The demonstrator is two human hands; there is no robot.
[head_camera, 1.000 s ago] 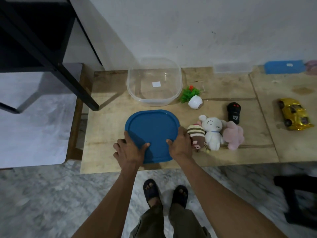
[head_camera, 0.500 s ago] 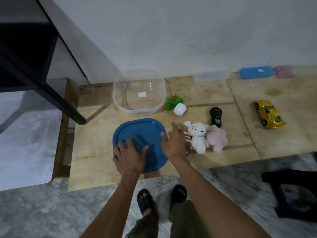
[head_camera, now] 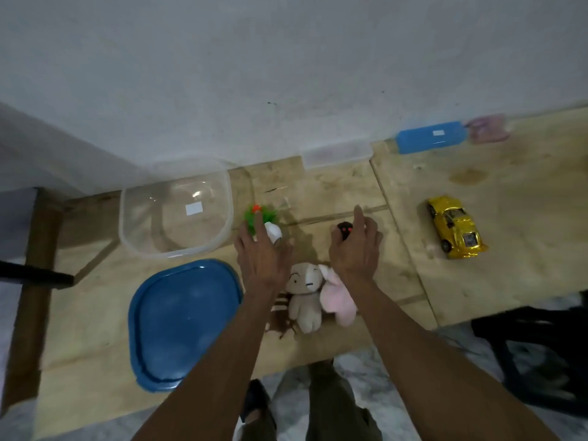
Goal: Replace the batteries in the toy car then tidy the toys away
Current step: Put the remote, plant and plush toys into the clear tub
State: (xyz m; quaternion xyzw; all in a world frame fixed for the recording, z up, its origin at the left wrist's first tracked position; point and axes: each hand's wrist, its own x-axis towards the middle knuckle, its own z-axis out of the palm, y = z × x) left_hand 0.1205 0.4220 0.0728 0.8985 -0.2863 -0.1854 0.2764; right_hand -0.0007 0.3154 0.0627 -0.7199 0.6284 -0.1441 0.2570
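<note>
— Where is the yellow toy car (head_camera: pixel 455 226)?
— Well right of the black remote (head_camera: pixel 345 230), untouched on the wooden board (head_camera: pixel 509 218).
— And our hands?
— Our right hand (head_camera: pixel 354 249) covers the remote, fingers loosely spread; our left hand (head_camera: pixel 262 256), fingers straight, hides the potted plant toy (head_camera: pixel 265 222). Plush toys (head_camera: pixel 318 294) lie just below.

Bare wood lies open between my right hand (head_camera: pixel 354 246) and the yellow car (head_camera: pixel 455 226); plush toys (head_camera: pixel 318 294) crowd my wrists; clear tub (head_camera: pixel 176 208) and blue lid (head_camera: pixel 184 323) block leftward.
</note>
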